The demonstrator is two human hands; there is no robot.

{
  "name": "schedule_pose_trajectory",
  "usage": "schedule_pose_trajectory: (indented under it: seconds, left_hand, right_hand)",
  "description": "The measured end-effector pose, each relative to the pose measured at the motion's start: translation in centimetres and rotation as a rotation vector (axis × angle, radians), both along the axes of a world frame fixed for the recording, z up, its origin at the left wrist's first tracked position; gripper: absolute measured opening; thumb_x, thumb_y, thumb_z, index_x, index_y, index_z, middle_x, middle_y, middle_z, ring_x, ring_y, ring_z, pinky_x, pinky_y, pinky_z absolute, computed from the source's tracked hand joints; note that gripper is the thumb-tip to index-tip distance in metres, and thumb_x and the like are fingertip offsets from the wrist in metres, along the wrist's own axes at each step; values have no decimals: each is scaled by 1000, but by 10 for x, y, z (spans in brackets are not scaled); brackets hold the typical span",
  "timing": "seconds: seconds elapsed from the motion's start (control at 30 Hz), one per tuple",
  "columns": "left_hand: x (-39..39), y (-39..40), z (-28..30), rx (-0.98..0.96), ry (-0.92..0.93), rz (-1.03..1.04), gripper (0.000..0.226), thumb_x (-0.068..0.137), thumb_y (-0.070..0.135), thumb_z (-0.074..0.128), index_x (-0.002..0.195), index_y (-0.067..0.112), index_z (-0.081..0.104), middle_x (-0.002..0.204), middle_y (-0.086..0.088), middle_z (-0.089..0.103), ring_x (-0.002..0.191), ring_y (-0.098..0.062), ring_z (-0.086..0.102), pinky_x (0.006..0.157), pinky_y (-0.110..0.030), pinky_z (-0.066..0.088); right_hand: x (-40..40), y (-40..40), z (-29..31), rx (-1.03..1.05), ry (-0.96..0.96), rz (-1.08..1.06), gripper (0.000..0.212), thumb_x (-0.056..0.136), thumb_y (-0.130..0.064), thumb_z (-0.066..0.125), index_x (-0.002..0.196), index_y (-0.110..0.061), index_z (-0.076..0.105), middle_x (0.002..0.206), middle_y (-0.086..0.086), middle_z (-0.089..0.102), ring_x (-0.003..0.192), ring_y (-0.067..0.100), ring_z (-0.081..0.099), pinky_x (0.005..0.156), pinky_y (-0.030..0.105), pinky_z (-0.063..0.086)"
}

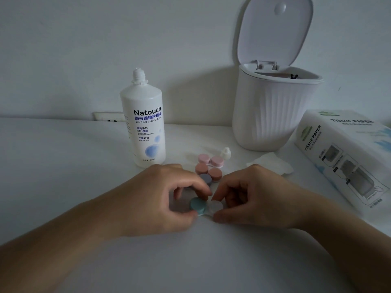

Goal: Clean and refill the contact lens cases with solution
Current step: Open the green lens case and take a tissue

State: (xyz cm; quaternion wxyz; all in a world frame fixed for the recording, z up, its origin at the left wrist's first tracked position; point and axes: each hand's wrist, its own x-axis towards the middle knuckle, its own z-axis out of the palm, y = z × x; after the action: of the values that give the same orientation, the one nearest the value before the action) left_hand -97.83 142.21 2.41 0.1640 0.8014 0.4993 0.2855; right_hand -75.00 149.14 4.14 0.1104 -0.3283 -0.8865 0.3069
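Observation:
A contact lens case with a teal cap (197, 205) and a white cap (216, 206) lies on the white table between my hands. My left hand (169, 195) pinches the teal cap with thumb and fingers. My right hand (249, 195) pinches the white cap. Behind them lie a grey-capped case (205, 178), partly hidden by my left fingers, a salmon case (208, 170) and a pink case (210, 160). The solution bottle (146, 125) stands uncapped at the back left. Its small white cap (226, 153) sits beside the pink case.
A white ribbed bin (268, 115) with its lid raised stands at the back right. A tissue paper pack (347, 153) lies at the right edge. A crumpled tissue (273, 163) rests in front of the bin. A wall socket (109, 117) sits behind the bottle.

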Motion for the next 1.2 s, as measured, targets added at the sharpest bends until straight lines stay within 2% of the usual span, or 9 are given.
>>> schedule_pose_trajectory:
  seconds: [0.07,0.17,0.37,0.57,0.67,0.77,0.9,1.0,1.2]
  left_hand:
    - [2,2,-1,9,19,-5,31,71,40,77,102,37,73,79,12,59,76,-9,58,68,-26,49]
    - [3,4,0,9,52,-17,41,70,55,78,105,36,71,90,19,62,85,5,54,71,-10,40]
    - [0,1,-2,-18,10,1,40,71,36,76,108,45,66,85,11,58,85,-16,60,73,-26,50]
    - [1,4,-1,-14,38,-11,50,67,59,76,113,40,67,96,25,59,91,-3,56,74,-12,42]
    - [-2,3,-2,-38,-19,-6,48,70,45,77,116,47,64,98,15,63,98,-12,60,79,-11,43]
    - [0,3,-5,-44,-17,-21,47,72,33,75,115,49,62,96,20,65,91,-15,61,77,-15,47]
    - [5,4,-6,-54,-22,0,44,68,41,76,111,44,64,88,23,56,83,-10,56,70,-16,44]
    - [8,5,-6,-80,-25,-37,45,66,50,78,109,42,67,96,26,59,89,-5,55,74,-12,43]
    - [2,3,-6,-25,-6,10,47,69,39,75,112,53,61,85,12,54,81,-17,58,69,-16,45]
  right_hand:
    - [0,0,1,3,-4,-3,17,75,-36,85,85,-28,75,66,-9,67,53,-1,54,53,11,41]
    - [0,0,1,6,-14,-1,18,75,-37,85,87,-28,75,68,-9,68,54,-1,56,54,12,42]
    - [0,0,2,3,-11,0,17,75,-35,85,86,-27,75,69,-7,68,53,-1,54,54,11,41]
    - [0,0,3,-20,-26,6,19,76,-38,85,89,-27,75,70,-4,68,53,-1,54,54,13,42]
    - [0,0,2,-13,-21,6,19,76,-37,85,88,-27,75,69,-5,68,53,-1,54,53,13,42]
    - [0,0,2,-15,-21,7,18,76,-38,84,88,-28,75,70,-6,68,53,0,54,53,14,42]
    - [0,0,2,-19,-22,-2,18,75,-38,84,87,-28,75,70,-7,68,54,-1,55,53,15,43]
    - [0,0,2,-11,-28,0,19,75,-38,84,86,-28,74,69,-6,68,53,-1,55,54,16,43]
    - [0,0,2,-20,-27,-1,18,75,-38,84,88,-28,74,69,-6,67,53,-1,53,53,15,42]
